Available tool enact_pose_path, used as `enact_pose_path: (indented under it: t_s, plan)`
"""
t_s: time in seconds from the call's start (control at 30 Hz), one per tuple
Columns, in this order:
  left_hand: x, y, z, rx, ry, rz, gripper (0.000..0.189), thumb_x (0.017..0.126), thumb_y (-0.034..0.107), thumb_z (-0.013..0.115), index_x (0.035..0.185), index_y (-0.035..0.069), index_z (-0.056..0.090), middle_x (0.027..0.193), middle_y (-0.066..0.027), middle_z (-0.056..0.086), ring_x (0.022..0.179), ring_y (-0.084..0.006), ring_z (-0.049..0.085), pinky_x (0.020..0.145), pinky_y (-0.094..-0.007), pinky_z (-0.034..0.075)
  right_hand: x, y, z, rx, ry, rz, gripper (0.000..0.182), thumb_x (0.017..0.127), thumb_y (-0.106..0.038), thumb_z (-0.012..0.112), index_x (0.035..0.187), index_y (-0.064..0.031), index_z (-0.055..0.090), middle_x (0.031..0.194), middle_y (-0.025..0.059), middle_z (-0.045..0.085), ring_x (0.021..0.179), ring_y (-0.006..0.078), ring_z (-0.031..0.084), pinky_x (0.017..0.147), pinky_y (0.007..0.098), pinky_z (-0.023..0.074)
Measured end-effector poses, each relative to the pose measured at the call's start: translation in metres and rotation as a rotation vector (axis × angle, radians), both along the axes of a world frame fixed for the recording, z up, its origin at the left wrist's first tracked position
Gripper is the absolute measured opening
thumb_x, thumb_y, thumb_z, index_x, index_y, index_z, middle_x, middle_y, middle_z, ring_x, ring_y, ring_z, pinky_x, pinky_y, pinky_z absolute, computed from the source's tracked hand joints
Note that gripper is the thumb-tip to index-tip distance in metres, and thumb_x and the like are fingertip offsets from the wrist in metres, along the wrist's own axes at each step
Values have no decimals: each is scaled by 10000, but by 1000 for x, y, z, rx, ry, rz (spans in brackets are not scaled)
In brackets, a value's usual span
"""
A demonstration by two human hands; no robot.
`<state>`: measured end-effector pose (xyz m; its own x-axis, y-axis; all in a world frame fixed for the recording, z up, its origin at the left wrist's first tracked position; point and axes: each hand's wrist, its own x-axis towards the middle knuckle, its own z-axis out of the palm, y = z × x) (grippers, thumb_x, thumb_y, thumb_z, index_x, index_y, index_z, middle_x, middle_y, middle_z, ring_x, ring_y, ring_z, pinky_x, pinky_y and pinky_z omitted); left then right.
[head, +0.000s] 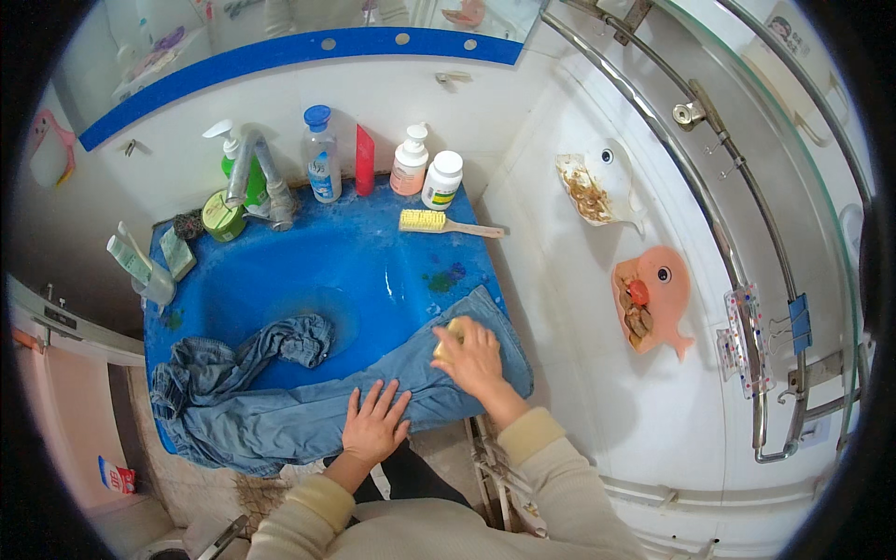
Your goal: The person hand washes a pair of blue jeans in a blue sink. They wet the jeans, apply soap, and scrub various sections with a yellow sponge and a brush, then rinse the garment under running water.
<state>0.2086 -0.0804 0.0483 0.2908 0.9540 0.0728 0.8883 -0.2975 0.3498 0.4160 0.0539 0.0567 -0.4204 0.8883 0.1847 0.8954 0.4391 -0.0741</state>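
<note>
A pair of blue denim trousers (280, 416) lies along the front of the blue sink (350, 259), one leg stretched to the right corner and another part bunched in the basin. My left hand (374, 423) rests flat on the stretched cloth with its fingers spread. Farther right, my right hand (476, 355) grips a yellowish bar of soap (450, 337) against the leg near its hem. Behind the cloth, a wooden-handled scrub brush (423, 221) with pale yellow bristles lies on the sink's back right rim.
A metal faucet (260, 175), a green pump bottle, a clear bottle (323, 161), a red tube (365, 161) and two white-capped bottles line the back. At left stands a toothbrush cup (157, 285). Fish-shaped soap holders (665, 301) and metal rails are on the right wall.
</note>
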Motion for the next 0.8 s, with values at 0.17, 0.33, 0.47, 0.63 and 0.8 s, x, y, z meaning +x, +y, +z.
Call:
enact_pose_path:
  t_s: [0.17, 0.33, 0.47, 0.63, 0.8]
  plan:
    - [5, 17, 1, -12, -233, 69, 452, 830, 295, 607, 1251, 150, 532, 1269, -85, 503, 1190, -295, 439, 975, -508, 298, 18, 48, 8, 61, 66, -471, 566, 719, -447, 720, 1197, -192, 555, 1153, 173, 489, 1004, 339, 479, 835, 454, 382]
    - [21, 85, -29, 66, -337, 342, 412, 823, 324, 622, 1145, 70, 585, 1153, -142, 566, 1081, -307, 507, 954, -456, 333, -4, -45, -4, 7, 55, 51, 597, 706, -459, 723, 1242, -283, 527, 1181, 162, 501, 1077, 332, 461, 853, 477, 361]
    - [36, 126, -25, -218, -329, 301, 386, 850, 357, 617, 1059, 33, 594, 934, -198, 631, 874, -372, 594, 776, -455, 440, 28, -21, -2, 13, 39, -303, 602, 721, -464, 711, 1260, -276, 517, 1178, 164, 499, 1077, 337, 456, 854, 474, 347]
    - [14, 124, -35, -165, -462, 301, 354, 849, 349, 640, 927, 5, 610, 762, -218, 633, 706, -404, 607, 619, -462, 472, 5, -20, 0, 20, 54, -398, 530, 757, -410, 691, 1249, -286, 537, 1169, 179, 496, 1092, 349, 455, 855, 490, 353]
    - [-17, 98, -24, -313, -358, 359, 334, 846, 345, 632, 947, 27, 610, 788, -205, 645, 755, -400, 614, 654, -467, 482, -10, -56, 5, -102, 100, 36, 530, 722, -399, 719, 1213, -280, 558, 1126, 153, 493, 1066, 343, 456, 813, 491, 352]
